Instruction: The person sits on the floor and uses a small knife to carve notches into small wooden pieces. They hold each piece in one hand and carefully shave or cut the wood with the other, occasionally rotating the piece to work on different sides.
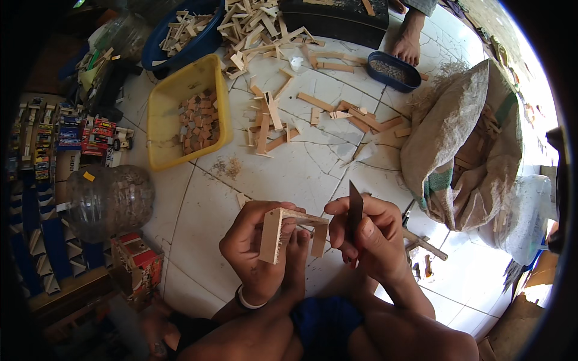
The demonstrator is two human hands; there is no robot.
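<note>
The floor [201, 222] is glossy white tile, cracked in places, with loose, flat wooden strips [334, 66] lying at its far side. To the right, a coarse woven sack [442, 129] stands slumped and open, wood pieces inside. To the left, a rectangular yellow plastic tub [162, 114] contains small flat blocks. Nearer, a rounded, transparent plastic container [96, 188] lies beside a red box [139, 259]. The workpiece, a pale wooden bracket [271, 236], is located in front of the body between the hands: one bar joins two flat end plates, the left plate having a jagged edge. The knife [356, 207] has a thin, dark, pointed blade and a red handle.

Left hand [256, 243]: wrist raised, fingers closed around the bracket's left end. Right hand [385, 231]: fingers gripping the knife, thumb in front, index finger behind; blade tip directed away from the body.
</note>
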